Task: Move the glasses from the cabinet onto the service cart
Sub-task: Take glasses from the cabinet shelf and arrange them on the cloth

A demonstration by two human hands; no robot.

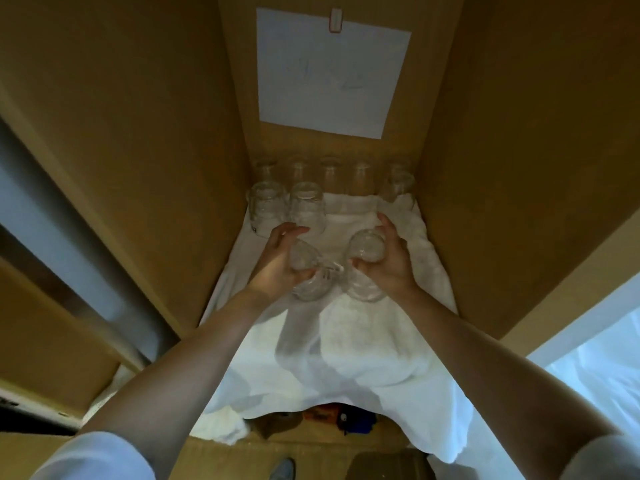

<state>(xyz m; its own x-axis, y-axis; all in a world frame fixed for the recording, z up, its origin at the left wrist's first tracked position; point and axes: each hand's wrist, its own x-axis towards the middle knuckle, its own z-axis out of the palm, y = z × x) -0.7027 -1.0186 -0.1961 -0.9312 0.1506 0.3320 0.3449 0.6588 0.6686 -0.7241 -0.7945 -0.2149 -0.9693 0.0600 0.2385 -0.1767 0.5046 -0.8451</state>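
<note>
1. Clear glass, plain and see-through, short tumbler shape with a thick round base: that is the left-hand glass (306, 271) and the right-hand glass (367, 249), one per hand as far as I can tell.
2. Both are mid-shelf inside the brown cabinet (156, 168), over the white cloth (346, 358) that covers the shelf. Whether they are lifted or resting I cannot tell.
3. Each glass is tipped, with its base away from me and its rim toward me.
4. My left hand (275, 261) has its fingers (294, 231) curled round the far side of its glass, palm against the left wall of it.
5. My right hand (394, 263) has its fingers (386, 223) curled round the outer side, thumb across the front of the glass.
6. The rims of the two held glasses are near each other; whether they touch I cannot tell.
7. More glasses stand upside down on the cloth. A back row of glasses (332, 176) runs along the rear wall, two front-left glasses (306, 206) stand just beyond my left fingers, and one far-right glass (398, 188) stands near the right wall.
8. A paper sheet (329, 71) hangs on the rear wall, held by a clip (336, 20) at its top edge. Its faint marks are unreadable.
9. The cloth hangs over the front edge of the shelf.
</note>
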